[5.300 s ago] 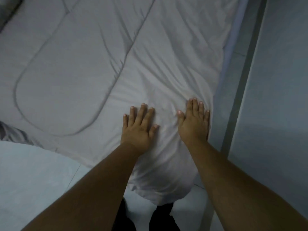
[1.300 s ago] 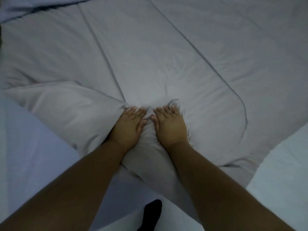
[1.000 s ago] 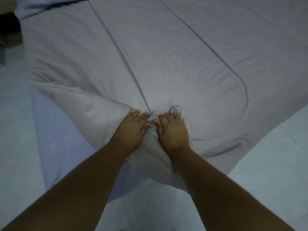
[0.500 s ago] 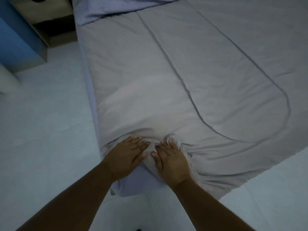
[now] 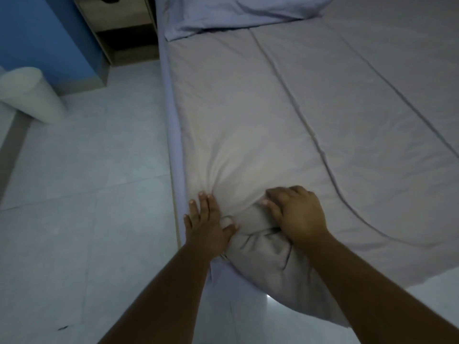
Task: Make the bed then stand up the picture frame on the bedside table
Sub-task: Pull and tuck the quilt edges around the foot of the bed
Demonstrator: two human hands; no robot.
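Note:
A grey quilted duvet lies spread over the bed, its near left corner bunched and hanging over the foot end. My left hand presses flat on that corner beside the bed's left edge, fingers apart. My right hand is curled into the bunched fabric just to the right. A lavender pillow lies at the head of the bed. The lavender sheet shows along the mattress side. The bedside table stands at the top left; no picture frame is in view.
A white bin stands on the pale tiled floor at the left, against a blue wall. The floor runs along the bed's left side and shows again at the bottom right.
The duvet corner has been drawn toward the bed's near left corner. My hands have moved apart, the left one flattening by the edge. The view has swung so the bedside table and bin show.

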